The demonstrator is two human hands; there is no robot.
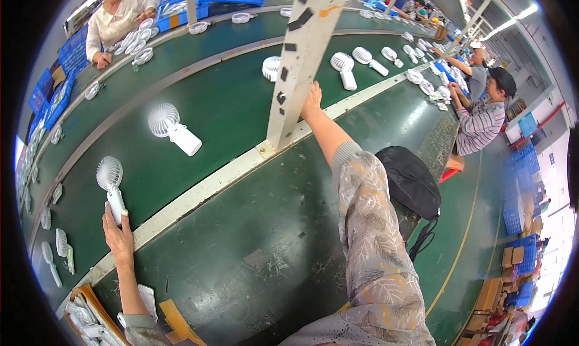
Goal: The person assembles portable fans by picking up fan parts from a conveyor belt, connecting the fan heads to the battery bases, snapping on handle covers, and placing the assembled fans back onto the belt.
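At the left, my left hand (119,237) is closed round the handle of a white handheld fan (110,176) on the green conveyor belt (223,117). My right hand (312,100) reaches across the belt's edge behind a pale upright post (301,62); the post hides most of its fingers. Left of that post shows the round head of another white fan (272,68), its handle hidden, so I cannot see whether my right hand touches it. Between my hands, a further fan (175,129) lies on the belt.
A white rail (199,192) borders the belt. More fans (342,62) lie farther along it. A black bag (410,180) rests on the green table (241,279) beside my right arm. A box of white parts (90,319) is at lower left. Co-workers (482,120) sit at right and far left.
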